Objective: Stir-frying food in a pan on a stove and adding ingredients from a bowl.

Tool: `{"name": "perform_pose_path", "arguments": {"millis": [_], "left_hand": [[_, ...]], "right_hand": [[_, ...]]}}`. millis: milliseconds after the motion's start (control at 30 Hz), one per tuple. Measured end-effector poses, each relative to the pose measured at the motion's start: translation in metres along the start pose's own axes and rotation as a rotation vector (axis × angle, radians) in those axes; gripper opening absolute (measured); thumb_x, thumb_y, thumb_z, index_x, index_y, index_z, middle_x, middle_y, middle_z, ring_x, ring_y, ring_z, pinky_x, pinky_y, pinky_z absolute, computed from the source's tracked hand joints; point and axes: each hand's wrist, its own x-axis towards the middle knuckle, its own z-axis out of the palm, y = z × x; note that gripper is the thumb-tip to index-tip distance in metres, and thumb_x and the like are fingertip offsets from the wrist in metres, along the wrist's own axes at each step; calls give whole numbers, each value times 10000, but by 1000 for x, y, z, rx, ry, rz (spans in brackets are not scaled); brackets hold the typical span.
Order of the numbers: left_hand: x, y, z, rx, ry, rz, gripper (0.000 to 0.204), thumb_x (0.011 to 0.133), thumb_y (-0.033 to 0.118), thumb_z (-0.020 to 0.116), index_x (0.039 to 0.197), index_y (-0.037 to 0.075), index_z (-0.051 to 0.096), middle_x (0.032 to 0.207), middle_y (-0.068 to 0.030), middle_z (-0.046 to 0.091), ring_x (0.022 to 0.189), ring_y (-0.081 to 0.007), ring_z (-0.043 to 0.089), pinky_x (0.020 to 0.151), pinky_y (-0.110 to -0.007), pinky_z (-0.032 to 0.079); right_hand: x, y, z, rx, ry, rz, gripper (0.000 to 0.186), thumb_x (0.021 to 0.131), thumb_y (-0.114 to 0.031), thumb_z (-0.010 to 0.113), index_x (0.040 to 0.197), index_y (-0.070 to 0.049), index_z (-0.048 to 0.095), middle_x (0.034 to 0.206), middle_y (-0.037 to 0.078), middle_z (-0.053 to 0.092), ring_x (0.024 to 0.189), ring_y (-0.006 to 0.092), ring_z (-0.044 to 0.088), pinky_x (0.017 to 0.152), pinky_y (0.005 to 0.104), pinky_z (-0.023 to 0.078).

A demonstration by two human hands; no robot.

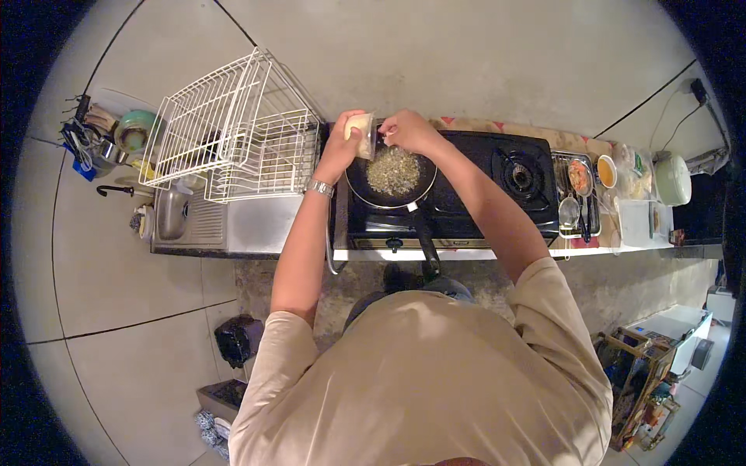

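Observation:
My left hand [339,149], with a metal watch on its wrist, grips a small clear bag of pale yellow contents [360,133]. The bag hangs over the left part of a black frying pan [381,198]. My right hand [412,132] is just to the right of the bag, its fingers pinched together above the far part of the pan. What those fingers hold, if anything, is too small to make out. Small light-brown chopped pieces [394,170] cover the middle of the pan, and its handle [427,241] points toward my body.
The pan sits on a black gas stove [466,202] with a second burner [521,175] at right. Beyond that stand a tray [594,219] with bowls and utensils, an orange bowl [606,172] and a clear container [636,221]. At left are a white wire rack [233,147] and a sink [171,213].

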Motion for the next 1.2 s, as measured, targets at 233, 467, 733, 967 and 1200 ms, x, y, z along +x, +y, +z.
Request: {"name": "perform_pose_path", "arguments": {"millis": [233,467,733,967,1200], "left_hand": [[5,3,6,-243,57,0,720,1003,662,465,1386,53,478,1306,-97,576,1199,-195,558,1045,-336,452],[-2,16,15,-192,72,-1,483,1100,463,415,1374,74,497,1236,-112,590,1132,-202,556,1012,-337,450],[5,23,24,-430,27,-112,638,1021,591,429,1377,62,444,1191,-126,625,1032,-202,643,894,-344,548],[3,25,28,-540,42,-137,637,1004,587,519,1344,50,481,1184,-106,629,1064,-181,630,913,-321,542],[2,19,26,-484,52,-153,647,1015,582,504,1400,71,409,1215,-118,619,1047,-223,653,838,-366,583]], "right_hand": [[4,-22,11,384,-39,222,186,869,-145,773,855,7,667,769,102,691,710,143,678,643,272,549],[-7,-36,-5,744,-211,157,143,873,-88,725,856,-5,610,757,67,657,648,141,655,615,270,549],[8,-17,9,803,-263,108,163,873,-130,719,810,10,664,686,66,657,577,129,637,511,265,509],[4,-21,12,879,-212,138,125,885,-113,684,920,-2,639,702,44,617,548,119,579,484,272,469],[-3,-35,6,797,-233,126,123,875,-117,670,919,-21,607,713,34,599,596,105,577,521,260,449]]}}
